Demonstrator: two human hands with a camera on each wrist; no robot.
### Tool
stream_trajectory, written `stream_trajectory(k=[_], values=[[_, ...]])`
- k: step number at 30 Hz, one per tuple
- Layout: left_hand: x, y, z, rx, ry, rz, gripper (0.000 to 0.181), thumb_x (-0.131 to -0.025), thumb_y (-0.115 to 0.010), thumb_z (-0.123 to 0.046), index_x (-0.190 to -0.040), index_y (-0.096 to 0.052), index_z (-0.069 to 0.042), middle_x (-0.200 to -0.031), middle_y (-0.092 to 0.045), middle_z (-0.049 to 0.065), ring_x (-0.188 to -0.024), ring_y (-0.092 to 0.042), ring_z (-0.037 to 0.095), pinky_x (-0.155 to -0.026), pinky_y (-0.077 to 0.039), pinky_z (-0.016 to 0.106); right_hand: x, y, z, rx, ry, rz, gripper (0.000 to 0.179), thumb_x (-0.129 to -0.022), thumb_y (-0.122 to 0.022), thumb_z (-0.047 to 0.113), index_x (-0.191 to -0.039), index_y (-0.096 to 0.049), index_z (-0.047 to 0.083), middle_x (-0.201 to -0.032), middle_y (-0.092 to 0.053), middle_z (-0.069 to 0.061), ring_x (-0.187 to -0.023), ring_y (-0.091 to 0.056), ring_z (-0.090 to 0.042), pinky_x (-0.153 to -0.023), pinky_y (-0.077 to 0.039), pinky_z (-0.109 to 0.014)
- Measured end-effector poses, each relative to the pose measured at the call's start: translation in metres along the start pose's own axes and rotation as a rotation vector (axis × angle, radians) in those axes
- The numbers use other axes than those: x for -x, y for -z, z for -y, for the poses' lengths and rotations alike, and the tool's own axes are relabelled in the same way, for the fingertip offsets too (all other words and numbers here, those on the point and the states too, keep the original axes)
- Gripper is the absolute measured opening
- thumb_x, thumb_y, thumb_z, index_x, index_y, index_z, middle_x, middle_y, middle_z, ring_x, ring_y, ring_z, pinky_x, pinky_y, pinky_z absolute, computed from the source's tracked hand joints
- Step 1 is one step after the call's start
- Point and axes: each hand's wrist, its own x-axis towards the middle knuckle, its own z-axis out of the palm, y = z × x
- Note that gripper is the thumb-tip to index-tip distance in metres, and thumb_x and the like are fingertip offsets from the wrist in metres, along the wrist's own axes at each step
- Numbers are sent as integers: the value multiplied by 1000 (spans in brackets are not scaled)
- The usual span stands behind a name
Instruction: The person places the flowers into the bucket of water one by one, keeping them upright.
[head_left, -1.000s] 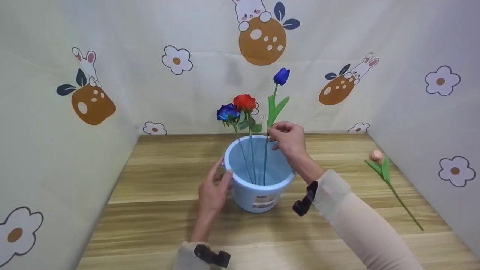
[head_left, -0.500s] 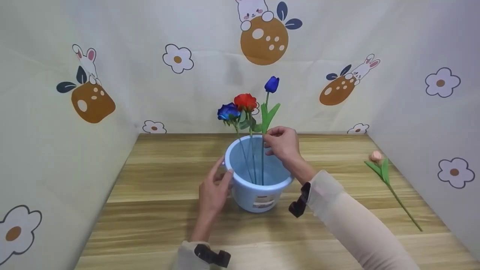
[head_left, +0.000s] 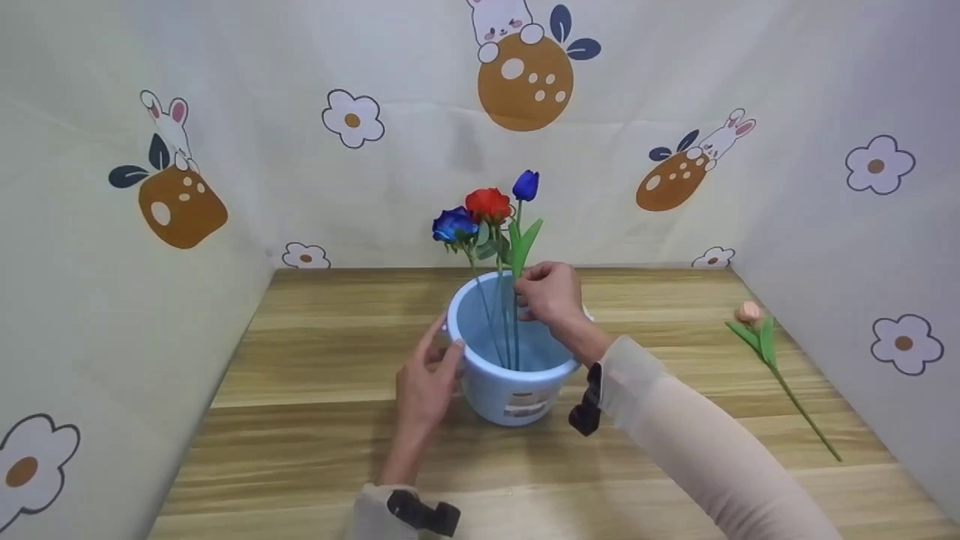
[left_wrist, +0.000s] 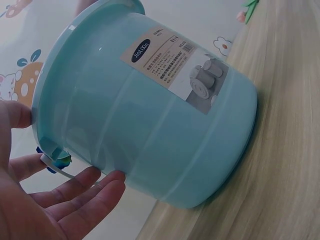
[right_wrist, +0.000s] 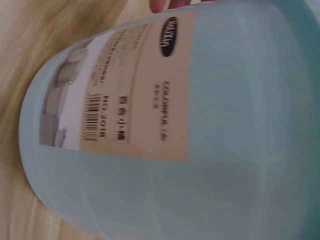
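My right hand (head_left: 553,292) pinches the green stem of a blue tulip (head_left: 526,185) just below its leaves. The tulip stands nearly upright, with its stem reaching down inside a light blue bucket (head_left: 510,394). Beside it in the bucket lean a blue rose (head_left: 454,225) and a red rose (head_left: 488,204). At the bucket's left side, my left hand (head_left: 426,386) touches the rim and wall. The left wrist view shows loosely extended fingers (left_wrist: 107,192) against the wall near the thin handle (left_wrist: 60,171), with the thumb at the rim. Bucket wall mostly fills the right wrist view.
A pale pink tulip (head_left: 784,386) lies on the right part of the wooden table (head_left: 315,442). Patterned cloth walls (head_left: 420,172) with rabbits and flowers enclose the table at the back and sides.
My right hand has moved left and down with the blue tulip, bringing its bloom lower and closer to the red rose. My left hand stays at the bucket.
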Motion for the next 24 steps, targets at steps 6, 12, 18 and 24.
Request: stream_trajectory(k=[6, 12, 18, 24], values=[[0, 0, 0, -13, -30, -12, 52, -105, -62, -38, -156, -54, -27, -120, -74, 13, -96, -73, 24, -80, -63, 38, 0, -3, -2, 22, -21, 20, 8, -94, -65, 3, -94, -72, 1, -82, -66, -7, -71, -68, -15, -55, -62, -26], [0, 1, 0, -14, -45, -23, 52, -104, -63, -36, -155, -56, -26, -116, -74, 14, -95, -73, 25, -77, -64, 38, 0, -6, -2, 91, -56, 36, 7, -96, -66, 4, -93, -72, 2, -81, -67, -7, -72, -69, -16, -57, -63, -27], [0, 1, 0, -9, -15, -15, 53, -104, -63, -37, -156, -55, -27, -123, -74, 17, -96, -74, 27, -79, -64, 38, 1, -7, -2, 159, -63, 41, 8, -95, -67, 4, -88, -72, 3, -85, -69, -9, -71, -70, -17, -59, -64, -29], [0, 1, 0, -6, 3, -6, 53, -104, -62, -38, -156, -53, -31, -128, -72, 15, -100, -73, 26, -83, -64, 38, 1, -7, -3, 190, -63, 46, 14, -94, -68, 4, -80, -68, 5, -77, -67, -7, -65, -68, -16, -57, -64, -30]])
